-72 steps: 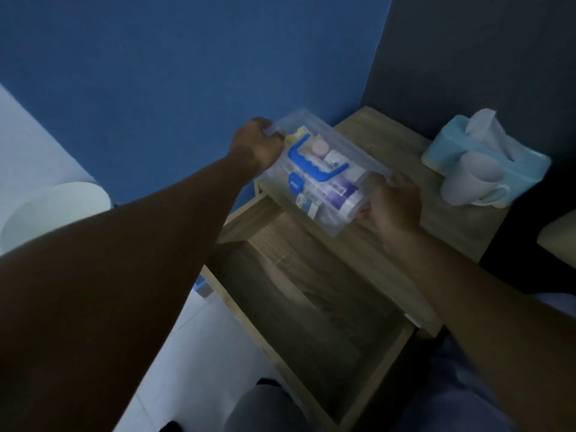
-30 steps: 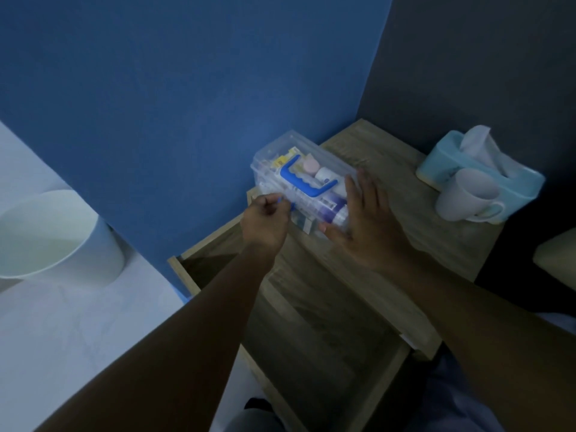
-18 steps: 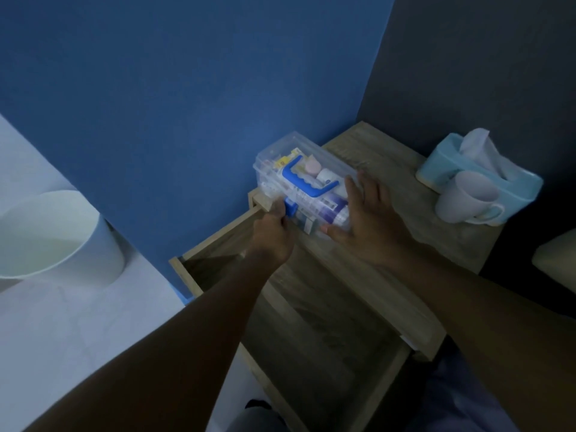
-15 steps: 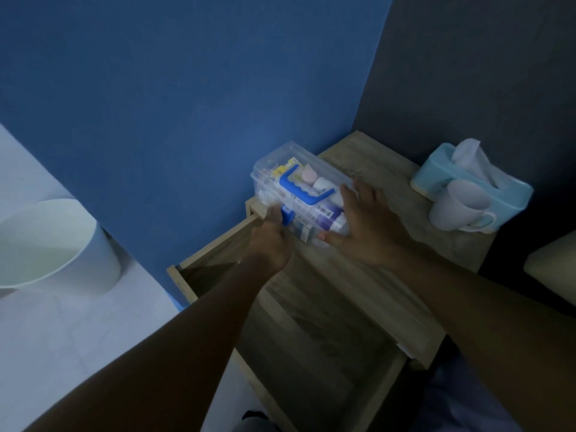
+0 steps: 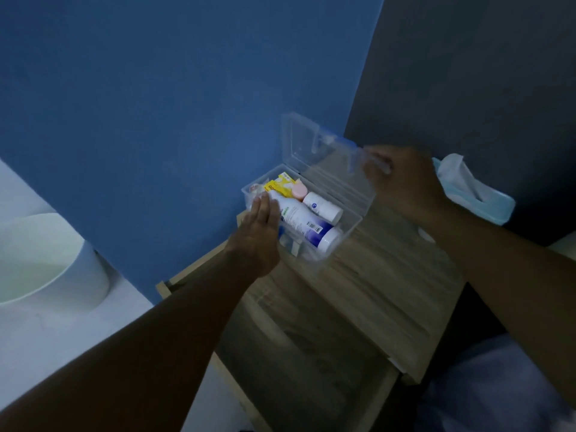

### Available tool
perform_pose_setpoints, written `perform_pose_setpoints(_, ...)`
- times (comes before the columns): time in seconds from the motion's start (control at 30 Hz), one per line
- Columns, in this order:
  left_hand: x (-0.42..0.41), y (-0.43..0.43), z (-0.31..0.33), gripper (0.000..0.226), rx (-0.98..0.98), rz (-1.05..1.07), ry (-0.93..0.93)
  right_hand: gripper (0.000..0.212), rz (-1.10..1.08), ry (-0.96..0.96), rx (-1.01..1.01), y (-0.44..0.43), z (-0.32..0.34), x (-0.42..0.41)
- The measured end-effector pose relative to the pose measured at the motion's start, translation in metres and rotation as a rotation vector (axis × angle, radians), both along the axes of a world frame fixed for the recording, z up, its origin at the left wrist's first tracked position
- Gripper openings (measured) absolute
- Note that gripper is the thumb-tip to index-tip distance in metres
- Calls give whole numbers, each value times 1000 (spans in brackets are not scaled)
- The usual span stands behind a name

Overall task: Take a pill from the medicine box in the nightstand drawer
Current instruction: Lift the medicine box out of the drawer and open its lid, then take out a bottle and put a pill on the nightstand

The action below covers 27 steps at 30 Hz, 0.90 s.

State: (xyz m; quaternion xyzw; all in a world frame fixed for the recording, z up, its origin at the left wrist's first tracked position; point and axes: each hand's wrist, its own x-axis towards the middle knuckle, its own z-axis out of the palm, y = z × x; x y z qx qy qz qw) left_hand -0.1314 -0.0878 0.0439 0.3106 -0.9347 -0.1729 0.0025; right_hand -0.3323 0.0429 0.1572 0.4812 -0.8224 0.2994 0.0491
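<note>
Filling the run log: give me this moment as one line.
stage: medicine box on nightstand top, lid open | right hand: holding lid edge | left hand: open, at box front | pill: not yet taken

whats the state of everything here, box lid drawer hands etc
medicine box: open, standing on the nightstand top
lid: swung up, held at its edge
nightstand drawer: pulled out, nothing visible inside
right hand: gripping the lid's edge
left hand: open, fingers on the box's near rim and the large bottle
large white bottle: lying on its side, capped
small white bottle: lying down, capped
tissue box: tissue sticking out
</note>
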Motion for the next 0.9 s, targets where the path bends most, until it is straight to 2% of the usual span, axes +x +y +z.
perform_pose_setpoints(0.1,1,2,-3,90,-63,10,-8,26,-128,51,-123,-3,-14,-8)
perform_pose_setpoints(0.3,-2,2,-3,87,-116,-14,-51,72,-336,-388,-153,-16,-53,-8)
perform_pose_setpoints(0.4,-2,0,-4,88,-134,-30,-63,76,-427,-569,-33,-21,-75,-6)
perform_pose_setpoints(0.5,-1,-2,-5,88,-149,-38,-75,75,-409,-680,11,-23,-89,-2)
perform_pose_setpoints(0.53,-1,-3,-6,87,-160,-37,-80,75,-402,-632,12,-24,-91,0)
perform_pose_setpoints(0.6,-2,-3,-6,86,-188,-40,-91,70,-355,-379,11,-28,-88,4)
perform_pose_setpoints(0.67,-2,-2,-8,85,-204,-38,-89,56,-202,-145,-40,-42,-80,8)
perform_pose_setpoints(0.73,-2,-2,-9,83,-216,-41,-86,41,43,-46,24,-63,-73,9)
perform_pose_setpoints(0.8,-1,-2,-10,81,-212,-33,-73,35,221,8,204,-86,-70,11)
perform_pose_setpoints(0.9,-1,-1,-11,79,-229,-41,-59,37,262,34,398,-112,-75,10)
